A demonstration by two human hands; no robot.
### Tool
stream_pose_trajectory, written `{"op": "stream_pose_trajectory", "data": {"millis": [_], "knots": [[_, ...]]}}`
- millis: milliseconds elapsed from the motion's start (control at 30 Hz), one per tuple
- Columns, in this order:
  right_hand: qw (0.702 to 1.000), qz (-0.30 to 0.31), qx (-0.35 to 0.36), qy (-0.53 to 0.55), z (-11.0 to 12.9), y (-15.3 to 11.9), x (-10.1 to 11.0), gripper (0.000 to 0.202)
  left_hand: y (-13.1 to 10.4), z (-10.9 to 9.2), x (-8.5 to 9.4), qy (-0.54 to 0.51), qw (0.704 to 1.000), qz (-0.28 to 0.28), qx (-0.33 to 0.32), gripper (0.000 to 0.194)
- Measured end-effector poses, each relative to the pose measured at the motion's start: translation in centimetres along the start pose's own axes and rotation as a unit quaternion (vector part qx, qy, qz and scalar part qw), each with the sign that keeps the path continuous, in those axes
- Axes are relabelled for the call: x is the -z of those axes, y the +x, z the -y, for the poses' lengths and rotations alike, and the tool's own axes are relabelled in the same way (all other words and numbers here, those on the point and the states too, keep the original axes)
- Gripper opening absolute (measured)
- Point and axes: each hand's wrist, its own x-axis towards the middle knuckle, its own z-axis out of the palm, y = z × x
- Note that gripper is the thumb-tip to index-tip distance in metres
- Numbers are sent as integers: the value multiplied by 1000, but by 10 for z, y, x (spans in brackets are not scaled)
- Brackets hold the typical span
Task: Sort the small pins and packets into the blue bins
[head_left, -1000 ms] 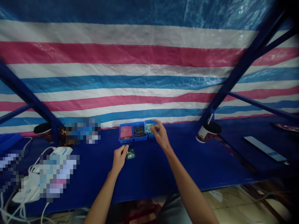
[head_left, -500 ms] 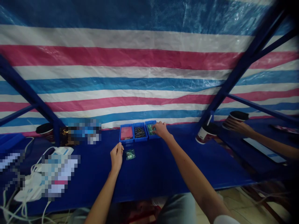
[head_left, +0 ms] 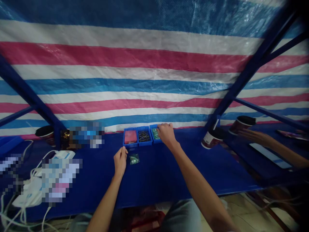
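Observation:
Three small blue bins stand side by side at the back of the blue table: the left bin (head_left: 130, 137) has pink-red pieces, the middle bin (head_left: 144, 136) dark screws or nails, the right bin (head_left: 155, 133) green packets. My right hand (head_left: 166, 133) is over the right bin, fingers bent down at its contents; what the fingertips hold, if anything, is hidden. In front of the left bin my left hand (head_left: 120, 161) rests with fingers curled together, their contents too small to make out. Just right of it a clear greenish packet (head_left: 134, 159) lies on the table.
White power strips with cables (head_left: 31, 190) lie at the left. A dark-lidded cup (head_left: 211, 138) stands by the right post, another cup (head_left: 242, 125) beyond it. Another person's hand (head_left: 256, 137) reaches near a phone (head_left: 270, 155). Striped sheeting (head_left: 145, 58) hangs behind.
My right hand has shifted slightly left and turned further over the right bin. The other person's hand has come down away from the far cup. My left hand stays beside the packet.

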Motion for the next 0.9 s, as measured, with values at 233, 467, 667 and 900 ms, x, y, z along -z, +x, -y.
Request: {"op": "stream_pose_trajectory", "data": {"millis": [233,467,667,900], "knots": [[959,113,145,217,84,-62,-27,21,-1,-1,1,4,1000,0,-5,44],[960,147,149,185,102,-59,-77,49,0,4,0,6,1000,-5,-10,45],[934,158,153,281,95,-53,-94,41,1,7,0,3,1000,3,-13,46],[911,84,136,381,94,-71,-101,29,1,7,-2,4,1000,15,-10,44]]}}
